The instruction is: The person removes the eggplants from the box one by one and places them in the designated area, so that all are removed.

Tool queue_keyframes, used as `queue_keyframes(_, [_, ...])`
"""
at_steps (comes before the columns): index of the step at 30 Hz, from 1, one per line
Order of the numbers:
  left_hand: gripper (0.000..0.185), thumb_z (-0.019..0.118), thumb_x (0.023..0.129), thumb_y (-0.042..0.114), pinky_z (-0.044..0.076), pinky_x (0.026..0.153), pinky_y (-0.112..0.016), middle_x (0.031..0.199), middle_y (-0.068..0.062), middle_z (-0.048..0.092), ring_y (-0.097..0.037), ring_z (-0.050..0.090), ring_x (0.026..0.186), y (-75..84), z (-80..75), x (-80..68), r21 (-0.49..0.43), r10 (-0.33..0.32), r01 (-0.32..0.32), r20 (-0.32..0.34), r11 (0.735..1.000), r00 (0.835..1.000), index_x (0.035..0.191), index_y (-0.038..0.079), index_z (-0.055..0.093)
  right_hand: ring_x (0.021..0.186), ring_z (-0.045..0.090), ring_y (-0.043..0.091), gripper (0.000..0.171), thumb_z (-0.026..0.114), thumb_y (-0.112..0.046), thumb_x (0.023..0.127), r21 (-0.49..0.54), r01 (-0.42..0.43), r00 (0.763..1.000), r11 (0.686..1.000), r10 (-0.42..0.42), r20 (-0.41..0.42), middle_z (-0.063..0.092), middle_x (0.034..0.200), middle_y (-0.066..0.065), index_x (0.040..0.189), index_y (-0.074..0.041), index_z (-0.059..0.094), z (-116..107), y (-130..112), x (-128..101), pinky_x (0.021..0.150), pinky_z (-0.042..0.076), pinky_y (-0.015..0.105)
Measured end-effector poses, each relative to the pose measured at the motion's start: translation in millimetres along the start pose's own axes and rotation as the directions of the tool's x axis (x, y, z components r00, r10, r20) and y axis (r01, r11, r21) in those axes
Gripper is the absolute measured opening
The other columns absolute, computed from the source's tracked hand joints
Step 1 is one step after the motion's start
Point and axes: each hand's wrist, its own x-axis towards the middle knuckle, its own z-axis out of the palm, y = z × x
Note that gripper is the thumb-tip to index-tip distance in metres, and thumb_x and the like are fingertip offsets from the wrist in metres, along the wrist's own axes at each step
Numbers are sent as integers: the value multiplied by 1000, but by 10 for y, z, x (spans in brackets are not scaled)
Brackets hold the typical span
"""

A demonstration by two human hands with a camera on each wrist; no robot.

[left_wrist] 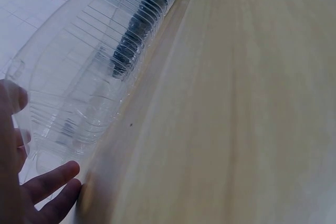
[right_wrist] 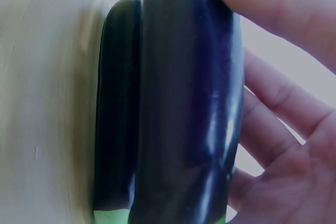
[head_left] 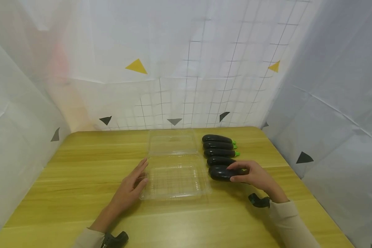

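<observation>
Right hand (head_left: 254, 175): fingers and thumb curled round the nearest eggplant (head_left: 221, 172), gripping it at its stem end. In the right wrist view the thumb lies over the top of this eggplant (right_wrist: 189, 103) and the fingers wrap underneath; the next eggplant (right_wrist: 116, 114) lies just beside it, touching or nearly so, its green stem end showing at the bottom.

Left hand (head_left: 131, 187): flat and relaxed, fingers straight, fingertips resting against the left edge of the clear plastic box (head_left: 175, 179). The left wrist view shows fingertips (left_wrist: 50, 182) at the rim of the box (left_wrist: 89, 77), holding nothing.

The gripped eggplant sits on the table (head_left: 80, 172) just right of the box tray, at the near end of a row of five. The other four eggplants (head_left: 218, 148) lie side by side behind it, green stems pointing right.

The box is open, its lid (head_left: 172, 141) folded back flat on the table behind the tray.
</observation>
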Motion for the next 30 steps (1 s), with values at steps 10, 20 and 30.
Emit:
queue_keyframes(10, [61, 56, 107, 5, 52, 102, -51, 169, -14, 27, -40, 58, 129, 25, -9, 8, -1, 19, -19, 1, 1000, 1000, 164, 12, 34, 109, 64, 29, 30, 86, -22, 89, -79, 31, 999, 996, -32, -4, 71, 117, 4, 117, -14, 77, 17, 70, 23, 91, 57, 50])
queue_keyframes(20, [61, 56, 108, 6, 51, 104, -45, 169, -13, 26, -39, 58, 130, 6, -3, 3, -1, 9, -9, 9, 1000, 1000, 164, 13, 33, 104, 65, 29, 31, 88, -22, 86, -125, 34, 999, 992, -36, -15, 70, 116, 4, 114, -13, 78, 36, 74, 2, 88, 58, 47])
queue_keyframes(30, [61, 57, 107, 4, 51, 102, -51, 168, -15, 27, -40, 58, 128, 24, 0, 6, -22, 30, -30, -4, 999, 1000, 163, 12, 35, 97, 65, 23, 31, 90, -27, 85, -245, 95, 995, 965, -100, -8, 72, 106, -2, 110, -13, 78, 72, 125, -4, 82, 56, 42])
